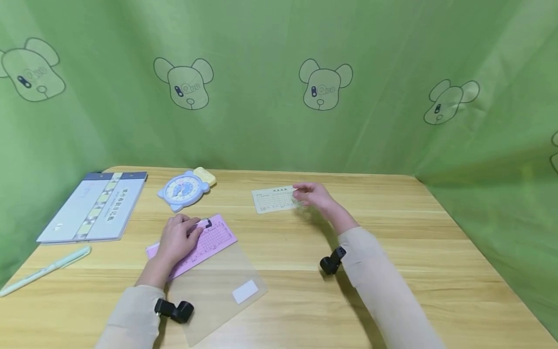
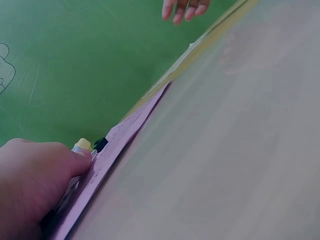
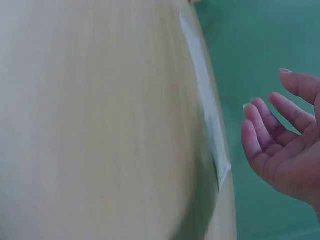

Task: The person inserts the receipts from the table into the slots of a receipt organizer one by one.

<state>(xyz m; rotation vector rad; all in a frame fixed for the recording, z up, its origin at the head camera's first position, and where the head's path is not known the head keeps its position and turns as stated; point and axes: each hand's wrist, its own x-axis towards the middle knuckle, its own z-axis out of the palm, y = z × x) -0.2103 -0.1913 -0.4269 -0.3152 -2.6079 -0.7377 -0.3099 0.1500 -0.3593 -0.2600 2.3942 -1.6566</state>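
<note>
My left hand [image 1: 178,240] bends over a pink printed form [image 1: 215,245], its thumb and index finger pinching the wire handle of a black binder clip [image 1: 209,223] at the form's upper edge. Beneath the form lies a translucent folder [image 1: 213,295] bearing a white label [image 1: 245,291]. In the left wrist view the thumb reaches right up to the clip [image 2: 100,145]. At the back, a pale green printed slip [image 1: 274,199] lies flat. My right hand [image 1: 318,198] hovers over the slip's right end, and the right wrist view shows its loosely bent fingers [image 3: 252,137] holding nothing.
A blue bear-shaped clock [image 1: 182,190] stands in front of a yellow block [image 1: 205,176] at the back left. Left of it lies a white book [image 1: 98,206], with a mint-green pen [image 1: 45,271] before it. A green curtain [image 1: 261,135] rises behind the wooden table [image 1: 436,271].
</note>
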